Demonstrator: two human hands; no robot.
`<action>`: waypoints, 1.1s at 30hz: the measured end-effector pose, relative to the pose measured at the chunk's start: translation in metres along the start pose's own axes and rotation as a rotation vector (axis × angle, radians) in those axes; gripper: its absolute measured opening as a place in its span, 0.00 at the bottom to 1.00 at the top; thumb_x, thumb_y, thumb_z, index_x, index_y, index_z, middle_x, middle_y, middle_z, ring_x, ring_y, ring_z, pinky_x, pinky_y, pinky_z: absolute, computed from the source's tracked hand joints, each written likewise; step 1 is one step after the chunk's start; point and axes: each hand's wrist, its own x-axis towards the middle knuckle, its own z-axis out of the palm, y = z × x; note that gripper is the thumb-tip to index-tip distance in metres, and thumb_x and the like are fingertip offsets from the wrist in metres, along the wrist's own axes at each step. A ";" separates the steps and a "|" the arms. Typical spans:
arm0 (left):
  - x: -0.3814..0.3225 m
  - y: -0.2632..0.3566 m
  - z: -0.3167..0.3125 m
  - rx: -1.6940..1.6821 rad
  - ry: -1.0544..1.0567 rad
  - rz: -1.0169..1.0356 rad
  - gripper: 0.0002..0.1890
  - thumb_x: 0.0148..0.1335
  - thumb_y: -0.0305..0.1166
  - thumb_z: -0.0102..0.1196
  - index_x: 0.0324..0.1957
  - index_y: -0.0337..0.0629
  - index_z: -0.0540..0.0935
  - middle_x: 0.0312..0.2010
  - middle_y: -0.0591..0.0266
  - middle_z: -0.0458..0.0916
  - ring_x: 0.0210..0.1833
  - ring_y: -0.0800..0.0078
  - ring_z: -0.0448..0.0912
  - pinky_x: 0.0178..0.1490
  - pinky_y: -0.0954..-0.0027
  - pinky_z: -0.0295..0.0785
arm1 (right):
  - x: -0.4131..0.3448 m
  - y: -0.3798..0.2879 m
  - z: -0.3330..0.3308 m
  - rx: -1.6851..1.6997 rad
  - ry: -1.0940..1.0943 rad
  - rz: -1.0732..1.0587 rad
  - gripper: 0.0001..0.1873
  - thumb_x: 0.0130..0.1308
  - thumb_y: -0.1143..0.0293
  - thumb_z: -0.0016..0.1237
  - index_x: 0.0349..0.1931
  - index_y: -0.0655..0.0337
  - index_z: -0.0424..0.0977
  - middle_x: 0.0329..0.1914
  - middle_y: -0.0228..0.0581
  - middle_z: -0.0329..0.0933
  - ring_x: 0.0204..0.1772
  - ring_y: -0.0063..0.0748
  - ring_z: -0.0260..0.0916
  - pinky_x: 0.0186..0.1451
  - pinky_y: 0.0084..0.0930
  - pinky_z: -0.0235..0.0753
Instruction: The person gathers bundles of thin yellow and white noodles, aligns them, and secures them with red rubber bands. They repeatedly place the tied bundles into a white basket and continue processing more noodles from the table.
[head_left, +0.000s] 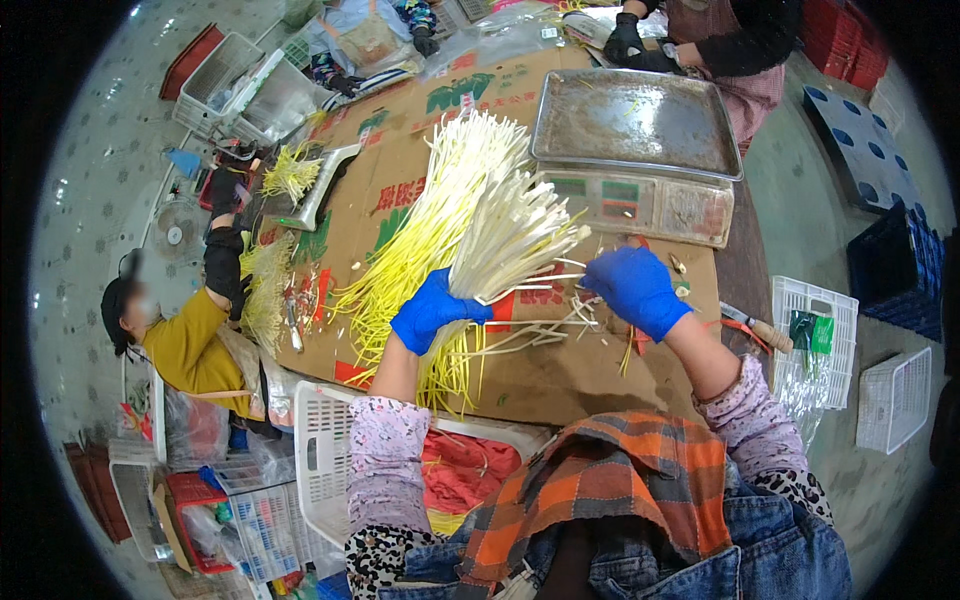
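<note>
My left hand (439, 311), in a blue glove, is closed round a bundle of pale stalks (506, 244), their white ends fanning up and away from me. Just right of the bundle is my right hand (637, 289), also blue-gloved, with its fingertips at the end of a thin white stalk (551, 276) that sticks out sideways. Whether the fingers pinch it cannot be told. Loose stalks (536, 330) lie below, between the hands. Behind the bundle, a long pile of yellow-and-white stalks (427, 210) spreads over the printed cardboard (592, 382).
A weighing scale (637, 202) with a metal tray (637, 82) stands at the back right. A wooden-handled knife (769, 335) lies at the right table edge. A white basket (322, 457) is below the near-left edge. A co-worker (195, 345) is at the left; two more are across the table.
</note>
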 end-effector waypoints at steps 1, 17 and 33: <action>0.000 0.000 0.002 0.019 0.020 0.043 0.33 0.45 0.26 0.75 0.56 0.33 0.79 0.45 0.57 0.85 0.45 0.70 0.82 0.48 0.67 0.78 | 0.001 0.007 -0.004 -0.051 -0.006 0.012 0.11 0.64 0.56 0.54 0.32 0.51 0.83 0.32 0.43 0.83 0.39 0.50 0.80 0.40 0.47 0.77; -0.025 0.013 -0.018 -0.102 0.061 0.155 0.27 0.51 0.27 0.67 0.56 0.30 0.79 0.38 0.53 0.85 0.35 0.67 0.83 0.40 0.65 0.78 | 0.021 -0.039 0.035 0.936 0.605 0.078 0.24 0.66 0.70 0.56 0.63 0.55 0.72 0.56 0.48 0.79 0.55 0.49 0.79 0.56 0.41 0.78; -0.020 0.003 -0.020 -0.135 0.066 0.127 0.26 0.51 0.29 0.69 0.52 0.33 0.77 0.31 0.53 0.83 0.30 0.64 0.82 0.37 0.64 0.78 | 0.029 -0.019 -0.008 0.095 0.073 -0.212 0.14 0.64 0.68 0.50 0.50 0.48 0.79 0.33 0.42 0.81 0.35 0.50 0.80 0.35 0.48 0.79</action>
